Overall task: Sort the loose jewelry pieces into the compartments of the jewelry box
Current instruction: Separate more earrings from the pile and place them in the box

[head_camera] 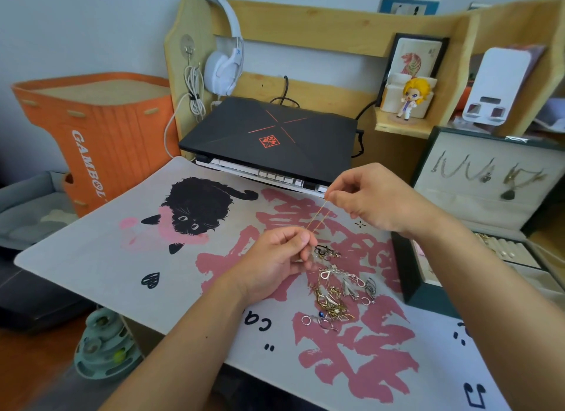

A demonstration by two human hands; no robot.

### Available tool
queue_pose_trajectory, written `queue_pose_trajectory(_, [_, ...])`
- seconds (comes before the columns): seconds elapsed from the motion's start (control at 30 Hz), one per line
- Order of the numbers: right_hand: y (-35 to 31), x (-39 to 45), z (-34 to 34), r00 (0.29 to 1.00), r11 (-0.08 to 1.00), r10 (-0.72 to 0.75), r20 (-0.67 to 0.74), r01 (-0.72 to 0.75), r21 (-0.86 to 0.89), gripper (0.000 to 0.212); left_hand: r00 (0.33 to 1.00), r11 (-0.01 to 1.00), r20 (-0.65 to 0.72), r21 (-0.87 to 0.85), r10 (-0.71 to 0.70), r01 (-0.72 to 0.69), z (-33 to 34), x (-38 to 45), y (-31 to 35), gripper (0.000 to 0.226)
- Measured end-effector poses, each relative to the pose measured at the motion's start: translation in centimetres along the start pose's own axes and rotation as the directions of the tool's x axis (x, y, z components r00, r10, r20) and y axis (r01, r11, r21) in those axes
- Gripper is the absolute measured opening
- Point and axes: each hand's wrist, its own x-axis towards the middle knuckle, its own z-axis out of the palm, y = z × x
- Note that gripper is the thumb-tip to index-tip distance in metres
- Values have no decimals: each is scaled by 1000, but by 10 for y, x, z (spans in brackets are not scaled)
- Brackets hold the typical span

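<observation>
Item: thin gold chain [318,216], stretched taut above your desk mat [91,251], one end pinched in your left hand [275,257], the other in your right hand [370,196]. Below: loose jewelry pile [336,291]. Right: open jewelry box [409,276].

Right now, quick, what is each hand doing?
Left hand: closed, pinching the lower end of the thin gold chain.
Right hand: closed, pinching that chain's upper end.
</observation>
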Motion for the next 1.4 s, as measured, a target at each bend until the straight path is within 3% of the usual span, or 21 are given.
queue_pose_trajectory(0.3, [3,-9,3,992,997,80,-99,-78,23,14,1000,999,-10,-40,-11,11,3,-2,3,32])
queue_pose_trajectory(0.47, [15,-31,26,947,956,254,-195,-214,202,17,999,990,11,-139,39,-37,-1,-1,7,24])
queue_pose_trajectory(0.53, [24,-42,41,909,811,406,-92,-312,496,14,997,975,26,-215,70,-63,-2,-2,9,23])
queue_pose_trajectory(0.6, [27,-51,56,870,488,477,125,-380,786,11,994,956,55,-284,95,-75,1,-3,11,23])
queue_pose_trajectory(0.63, [28,-54,63,858,346,472,202,-391,853,10,992,945,65,-318,104,-79,3,-4,12,22])
queue_pose_trajectory(0.7, [32,-60,72,848,177,464,256,-372,911,8,991,923,74,-377,110,-75,11,-6,13,21])
queue_pose_trajectory(0.87, [33,-77,65,864,-24,432,258,-275,961,11,985,920,116,-386,128,-74,41,-4,27,22])
queue_pose_trajectory(1.07, [49,-109,15,885,-236,369,283,-205,950,11,962,967,249,-248,114,-51,105,22,57,20])
queue_pose_trajectory(1.13, [55,-120,-3,903,-219,340,261,-194,956,9,953,978,282,-198,114,-59,124,29,68,19])
queue_pose_trajectory(1.27, [91,-162,-46,905,15,416,85,-100,995,20,926,997,370,-56,74,-58,183,49,83,23])
queue_pose_trajectory(1.33, [119,-188,-66,830,129,553,-70,-3,992,23,926,999,377,26,26,-38,213,61,83,27])
queue_pose_trajectory(1.4, [149,-211,-81,686,264,685,-247,82,961,22,925,997,380,79,-18,-13,240,75,78,29])
